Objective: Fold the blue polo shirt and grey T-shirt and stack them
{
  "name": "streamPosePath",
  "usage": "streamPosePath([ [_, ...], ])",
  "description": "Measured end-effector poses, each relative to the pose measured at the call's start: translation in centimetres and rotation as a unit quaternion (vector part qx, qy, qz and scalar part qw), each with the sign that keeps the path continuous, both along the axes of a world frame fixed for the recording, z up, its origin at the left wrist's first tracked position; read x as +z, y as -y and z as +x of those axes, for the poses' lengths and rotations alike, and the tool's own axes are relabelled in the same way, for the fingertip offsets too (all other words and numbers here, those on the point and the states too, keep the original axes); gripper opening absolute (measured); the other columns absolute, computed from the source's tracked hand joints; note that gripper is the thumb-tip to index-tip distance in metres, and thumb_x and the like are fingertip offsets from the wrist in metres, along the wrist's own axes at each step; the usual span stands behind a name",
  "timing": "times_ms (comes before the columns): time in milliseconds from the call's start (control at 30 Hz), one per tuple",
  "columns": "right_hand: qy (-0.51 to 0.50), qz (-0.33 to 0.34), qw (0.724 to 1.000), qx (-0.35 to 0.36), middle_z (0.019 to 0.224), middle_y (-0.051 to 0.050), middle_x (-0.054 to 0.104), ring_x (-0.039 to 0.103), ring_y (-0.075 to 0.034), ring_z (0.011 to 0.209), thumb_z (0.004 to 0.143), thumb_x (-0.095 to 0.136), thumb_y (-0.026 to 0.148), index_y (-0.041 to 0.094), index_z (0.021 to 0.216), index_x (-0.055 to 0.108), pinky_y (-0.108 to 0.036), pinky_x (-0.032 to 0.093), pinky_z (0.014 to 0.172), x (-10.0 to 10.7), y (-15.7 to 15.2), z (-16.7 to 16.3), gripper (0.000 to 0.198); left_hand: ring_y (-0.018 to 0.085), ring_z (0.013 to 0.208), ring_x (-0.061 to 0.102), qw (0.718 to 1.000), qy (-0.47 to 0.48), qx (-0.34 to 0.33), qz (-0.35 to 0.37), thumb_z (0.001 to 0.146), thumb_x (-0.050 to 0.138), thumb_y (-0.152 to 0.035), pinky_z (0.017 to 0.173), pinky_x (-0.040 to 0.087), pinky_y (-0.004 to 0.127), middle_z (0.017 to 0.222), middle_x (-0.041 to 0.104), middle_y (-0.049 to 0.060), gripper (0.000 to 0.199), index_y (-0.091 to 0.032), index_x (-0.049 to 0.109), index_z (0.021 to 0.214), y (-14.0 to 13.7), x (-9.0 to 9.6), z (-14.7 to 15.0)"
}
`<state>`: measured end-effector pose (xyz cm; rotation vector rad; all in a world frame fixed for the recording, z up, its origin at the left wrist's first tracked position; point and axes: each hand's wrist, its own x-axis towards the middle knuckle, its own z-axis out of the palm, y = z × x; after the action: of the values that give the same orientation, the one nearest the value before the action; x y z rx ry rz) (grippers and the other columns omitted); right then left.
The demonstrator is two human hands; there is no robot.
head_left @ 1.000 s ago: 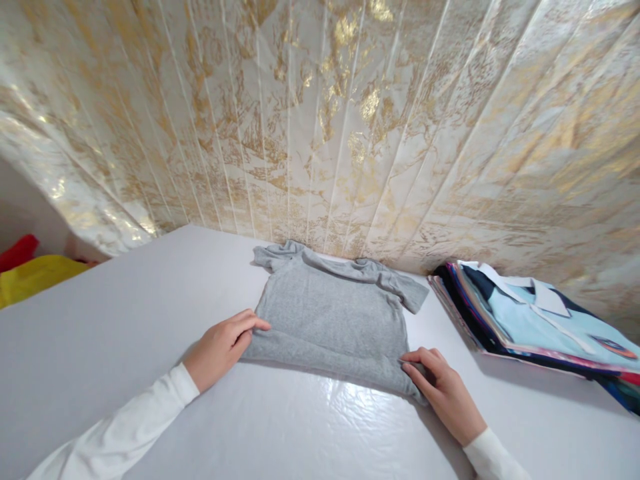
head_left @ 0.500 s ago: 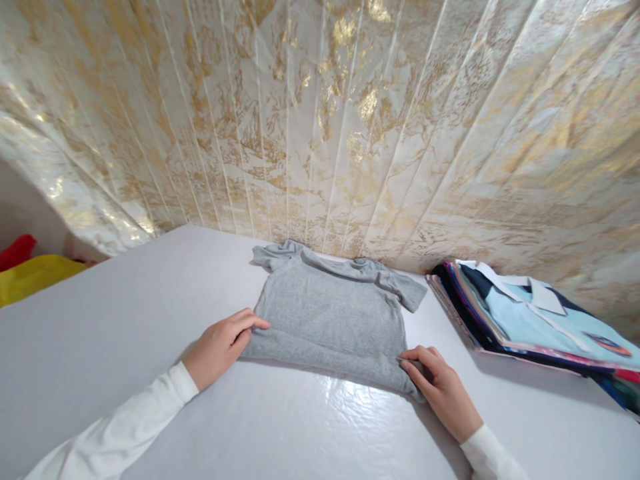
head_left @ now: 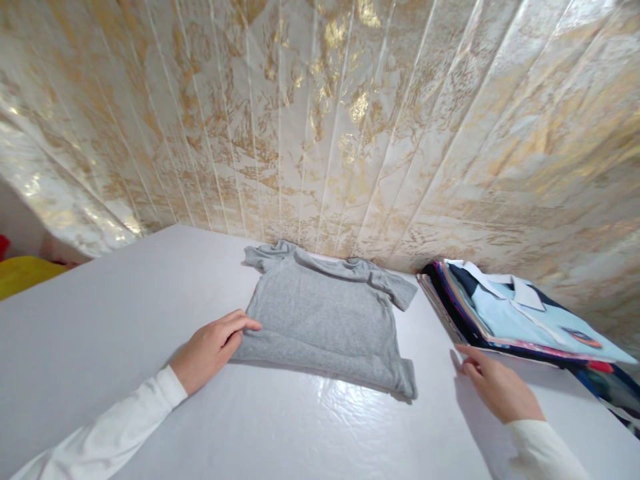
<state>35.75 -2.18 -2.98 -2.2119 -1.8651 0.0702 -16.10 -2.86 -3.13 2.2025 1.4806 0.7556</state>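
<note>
A grey short-sleeved T-shirt (head_left: 320, 307) lies spread on the white table, its sleeves toward the wall and its near edge folded up in a band. At the left end of that band, my left hand (head_left: 213, 350) has its fingers closed on the fabric, with the index finger on top. My right hand (head_left: 500, 387) is off the shirt, to its right, holding nothing. Its index finger is stretched out near the front corner of a stack of folded clothes (head_left: 530, 313). The right end of the band sticks out slightly past the shirt's side.
A light blue top with a white collar (head_left: 523, 300) tops the clothes stack at the right. The white table (head_left: 125, 300) runs up to a wall covered in gold-and-white patterned sheeting (head_left: 320, 133). Yellow cloth (head_left: 27, 275) shows beyond the table's left edge.
My right hand has let go of the T-shirt's lower right corner and moved right, toward the clothes stack. My left hand stays at the shirt's left side. The view has shifted slightly.
</note>
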Motion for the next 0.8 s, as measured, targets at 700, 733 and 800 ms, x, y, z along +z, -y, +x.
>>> streamPosePath([
  [700, 0.004, 0.054, 0.998, -0.044, 0.078, -0.002, 0.069, 0.064, -0.023, 0.063, 0.077, 0.04, 0.03, 0.023, 0.13, 0.05, -0.032, 0.044, 0.058, 0.0, 0.1, 2.2, 0.055, 0.016, 0.087, 0.06, 1.0, -0.008, 0.005, 0.012, 0.089, 0.033, -0.024, 0.078, 0.044, 0.022, 0.096, 0.062, 0.001, 0.033, -0.023, 0.064, 0.1, 0.0, 0.1, 0.0],
  [733, 0.002, 0.053, 0.998, -0.045, 0.078, -0.002, 0.069, 0.064, -0.023, 0.063, 0.077, 0.04, 0.031, 0.023, 0.13, 0.05, -0.032, 0.044, 0.058, 0.0, 0.1, 2.2, 0.055, 0.016, 0.086, 0.061, 1.0, -0.008, 0.003, 0.012, 0.089, 0.032, -0.023, 0.078, 0.044, 0.022, 0.095, 0.062, 0.001, 0.034, -0.023, 0.064, 0.1, 0.0, 0.1, 0.0],
  [800, 0.001, 0.057, 0.997, -0.046, 0.078, -0.002, 0.069, 0.064, -0.023, 0.063, 0.077, 0.04, 0.031, 0.024, 0.13, 0.051, -0.032, 0.044, 0.057, 0.2, 0.1, 2.2, 0.054, 0.016, 0.086, 0.061, 1.0, -0.004, 0.001, 0.011, 0.089, 0.033, -0.022, 0.077, 0.044, 0.021, 0.095, 0.062, 0.0, 0.034, -0.023, 0.064, 0.101, 0.0, 0.2, 0.1],
])
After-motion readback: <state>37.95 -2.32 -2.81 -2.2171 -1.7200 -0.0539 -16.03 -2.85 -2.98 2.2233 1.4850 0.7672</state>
